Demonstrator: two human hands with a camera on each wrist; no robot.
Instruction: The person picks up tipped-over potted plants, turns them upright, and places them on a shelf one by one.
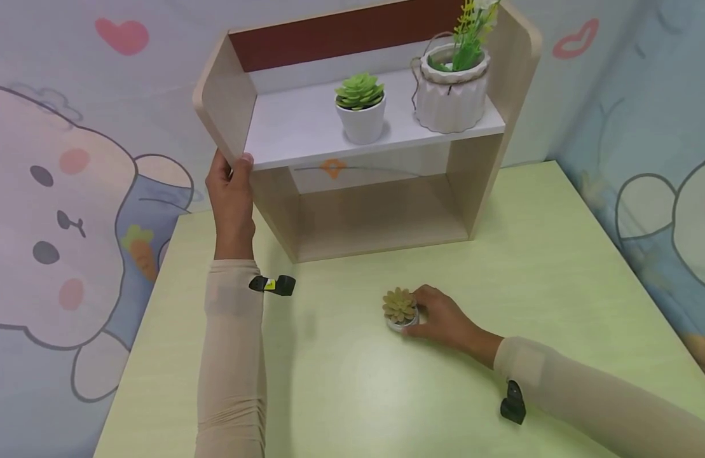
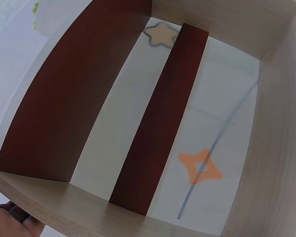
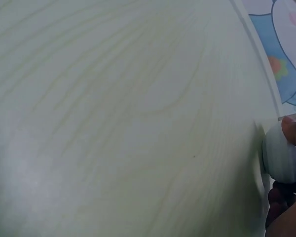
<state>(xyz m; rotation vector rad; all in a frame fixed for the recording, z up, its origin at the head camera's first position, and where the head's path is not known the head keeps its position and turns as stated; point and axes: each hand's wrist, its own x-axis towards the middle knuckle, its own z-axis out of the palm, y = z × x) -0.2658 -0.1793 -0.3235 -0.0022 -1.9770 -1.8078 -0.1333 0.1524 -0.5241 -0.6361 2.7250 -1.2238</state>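
My right hand (image 1: pixel 446 321) grips a small potted succulent (image 1: pixel 400 305) by its white pot, low over the table in front of the shelf. In the right wrist view the pot (image 3: pixel 281 153) shows between thumb and fingers at the right edge. My left hand (image 1: pixel 233 197) holds the left side panel of the wooden shelf (image 1: pixel 272 210), thumb on the front edge near the middle board. The left wrist view looks into the lower compartment, with part of the left hand (image 2: pixel 10 222) at the bottom left corner.
On the white middle board (image 1: pixel 295 121) stand a green succulent in a white pot (image 1: pixel 363 121) and a larger white ribbed planter (image 1: pixel 451 102) with flowers. The light green table (image 1: pixel 341 381) meets cartoon-printed walls (image 1: pixel 89 191) at the back and sides.
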